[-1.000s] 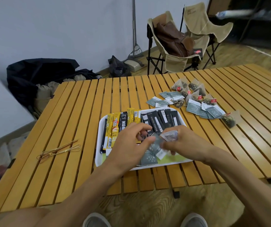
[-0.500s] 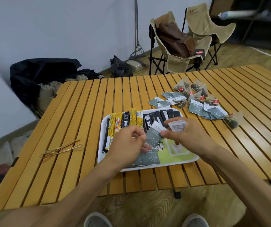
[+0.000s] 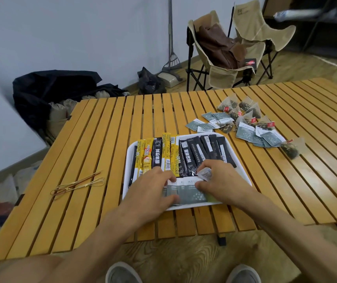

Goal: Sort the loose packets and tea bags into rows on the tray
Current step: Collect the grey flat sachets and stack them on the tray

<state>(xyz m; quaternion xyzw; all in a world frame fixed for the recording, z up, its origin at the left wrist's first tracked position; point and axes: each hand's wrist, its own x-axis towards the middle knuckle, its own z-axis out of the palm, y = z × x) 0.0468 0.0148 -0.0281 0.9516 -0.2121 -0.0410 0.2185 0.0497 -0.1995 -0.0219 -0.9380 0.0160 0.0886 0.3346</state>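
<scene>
A white tray (image 3: 237, 158) sits on the slatted wooden table. Its back row holds yellow stick packets (image 3: 143, 158) and black stick packets (image 3: 202, 152). Along its near edge lies a row of grey-green flat packets (image 3: 192, 194). My left hand (image 3: 149, 193) rests on the left end of that row, fingers laid over the packets. My right hand (image 3: 222, 180) presses the right end of the row and pinches a small whitish packet (image 3: 205, 173) between fingers and thumb. More grey-green packets (image 3: 249, 133) and pyramid tea bags (image 3: 243, 111) lie loose to the tray's right.
One tea bag (image 3: 291, 150) lies apart at the far right. Thin wire ties (image 3: 78, 183) lie on the table left of the tray. Two folding chairs (image 3: 224, 58) and a dark bag (image 3: 55, 92) stand beyond the table. My shoes show below the near edge.
Both hands have come down from above the tray onto its near edge. The grey-green packet held up between them now lies in the row. The right hand keeps the small whitish packet.
</scene>
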